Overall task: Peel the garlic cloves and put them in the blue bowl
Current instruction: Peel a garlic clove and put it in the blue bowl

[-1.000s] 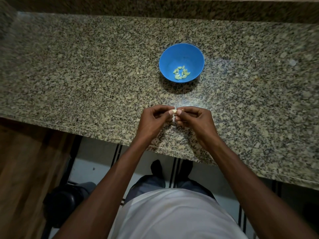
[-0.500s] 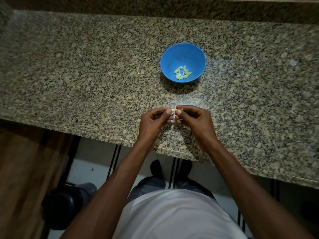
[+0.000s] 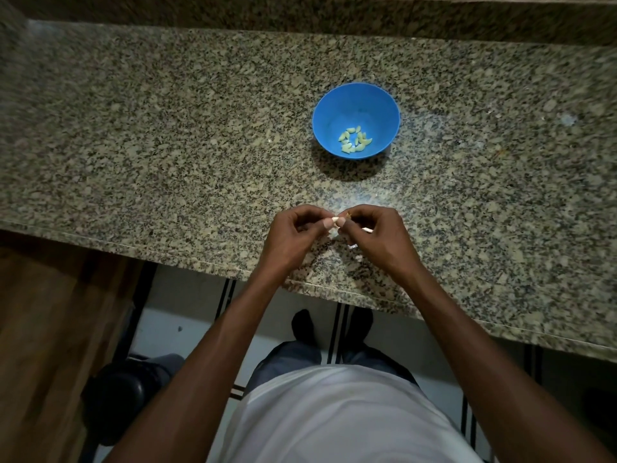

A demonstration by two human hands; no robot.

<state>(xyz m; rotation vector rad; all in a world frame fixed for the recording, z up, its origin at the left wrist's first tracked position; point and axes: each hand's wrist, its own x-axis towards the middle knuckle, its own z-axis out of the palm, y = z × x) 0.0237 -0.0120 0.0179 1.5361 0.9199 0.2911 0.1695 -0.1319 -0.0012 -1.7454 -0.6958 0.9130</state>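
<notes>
A blue bowl (image 3: 356,95) stands on the granite counter (image 3: 167,145) and holds several pale peeled garlic cloves (image 3: 354,139). Nearer the counter's front edge, my left hand (image 3: 293,235) and my right hand (image 3: 377,235) meet fingertip to fingertip. Both pinch one small garlic clove (image 3: 335,219) between thumbs and forefingers; most of it is hidden by the fingers. Thin white bits of skin (image 3: 367,230) stick out under my right hand.
The counter's front edge runs diagonally just under my wrists. A raised granite backsplash (image 3: 300,15) closes the far side. Below are a tiled floor, a dark round object (image 3: 117,396) at the lower left and a wooden panel (image 3: 40,329).
Both hands stay together on the clove, with only small finger movements. White skin pieces now show under my right hand.
</notes>
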